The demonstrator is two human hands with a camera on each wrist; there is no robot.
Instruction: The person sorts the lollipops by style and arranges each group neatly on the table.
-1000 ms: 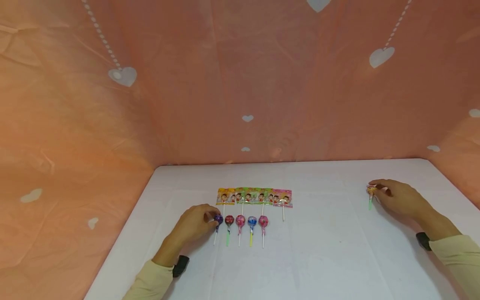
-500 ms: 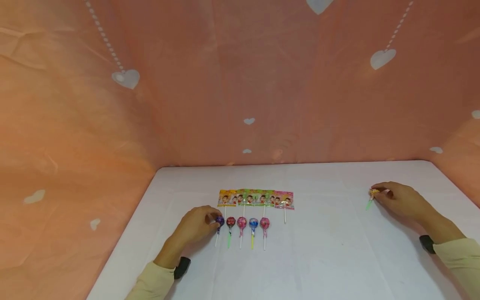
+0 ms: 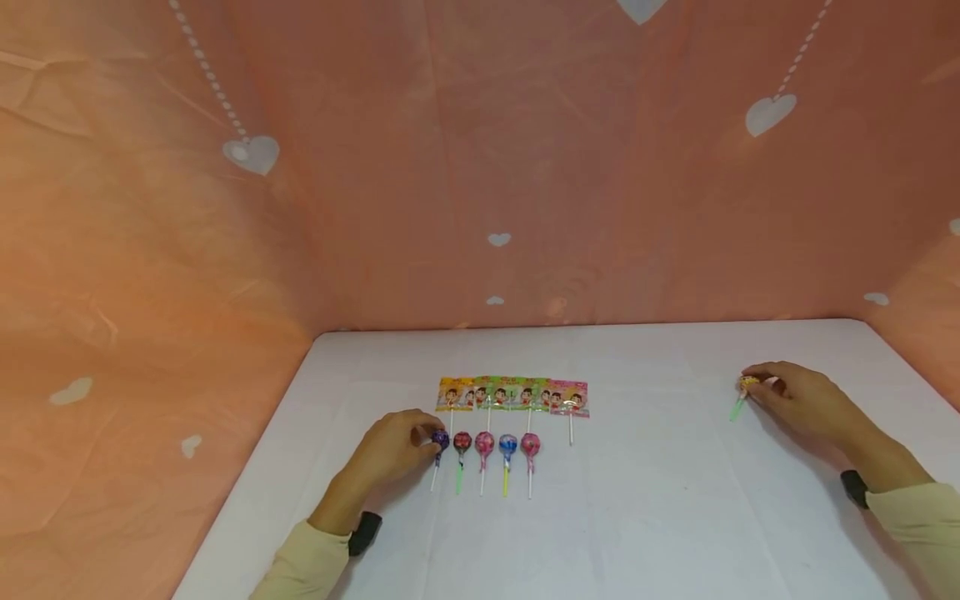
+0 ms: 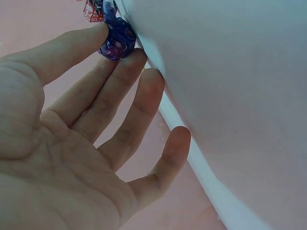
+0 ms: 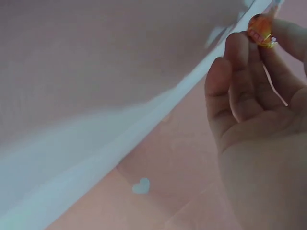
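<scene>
I had the left hand (image 3: 393,454) on the white table (image 3: 645,517), thumb and forefinger pinching the purple lollipop (image 3: 439,438) at the left end of the round-headed row. Far to the right, my right hand (image 3: 798,400) pinched the orange lollipop (image 3: 747,384), its green stick lying on the table.

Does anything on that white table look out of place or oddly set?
One thing stands apart: an orange lollipop with a green stick lies far off at the right, pinched by the right hand, while five round lollipops sit in a neat row below the flat wrapped ones. The left hand pinches the purple lollipop at the row's end.
</scene>
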